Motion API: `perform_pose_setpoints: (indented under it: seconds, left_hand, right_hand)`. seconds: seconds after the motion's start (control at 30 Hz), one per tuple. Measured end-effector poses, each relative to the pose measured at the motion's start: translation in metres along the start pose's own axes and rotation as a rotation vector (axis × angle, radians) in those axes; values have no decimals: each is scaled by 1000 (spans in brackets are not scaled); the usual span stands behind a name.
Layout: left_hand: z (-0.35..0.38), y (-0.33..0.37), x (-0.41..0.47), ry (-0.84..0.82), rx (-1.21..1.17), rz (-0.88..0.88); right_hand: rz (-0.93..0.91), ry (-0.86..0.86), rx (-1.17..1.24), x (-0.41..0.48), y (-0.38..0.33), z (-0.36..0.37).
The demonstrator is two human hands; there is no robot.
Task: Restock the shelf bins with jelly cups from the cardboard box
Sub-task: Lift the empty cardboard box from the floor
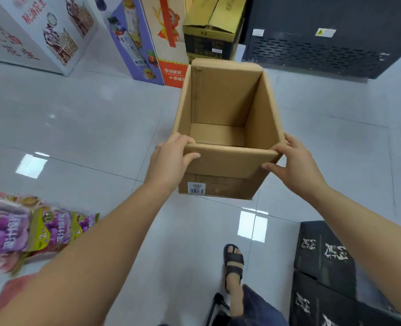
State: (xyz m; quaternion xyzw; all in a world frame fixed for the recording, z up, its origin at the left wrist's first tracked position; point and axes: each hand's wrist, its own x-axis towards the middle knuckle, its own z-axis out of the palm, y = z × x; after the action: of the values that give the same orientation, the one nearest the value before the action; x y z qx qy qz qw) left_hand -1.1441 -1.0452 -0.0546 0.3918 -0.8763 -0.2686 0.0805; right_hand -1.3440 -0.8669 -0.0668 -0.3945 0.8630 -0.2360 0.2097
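An open brown cardboard box (227,165) hangs above the tiled floor at the centre of the head view. Its inside shows bare cardboard walls and bottom, with no cups visible. My left hand (173,156) grips the box's near left corner, thumb on the near wall and fingers over the rim. My right hand (291,158) grips the near right corner the same way. Purple and yellow jelly packs (30,231) lie stacked at the lower left edge.
Printed cartons (53,36) and a purple-orange carton (147,43) stand at the back left, a yellow-black box (211,31) behind the held box, a black metal cabinet (324,38) at the back right. Black cartons (324,278) sit at lower right. My sandalled foot (233,264) is on the floor.
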Motion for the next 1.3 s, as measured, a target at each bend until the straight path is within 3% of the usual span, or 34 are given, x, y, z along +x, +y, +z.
perform_pose_setpoints:
  seconds: [0.27, 0.83, 1.13, 1.3]
  left_hand:
    - [-33, 54, 91, 24, 52, 133]
    - [-68, 141, 357, -58, 22, 445]
    - [-69, 188, 488, 81, 6, 346]
    - [-75, 178, 551, 158, 6, 257]
  right_hand:
    - [-29, 80, 46, 65, 2, -70]
    - [129, 319, 2, 251, -7, -191]
    - [5, 300, -54, 401, 5, -272]
    - [-83, 212, -33, 492, -2, -285]
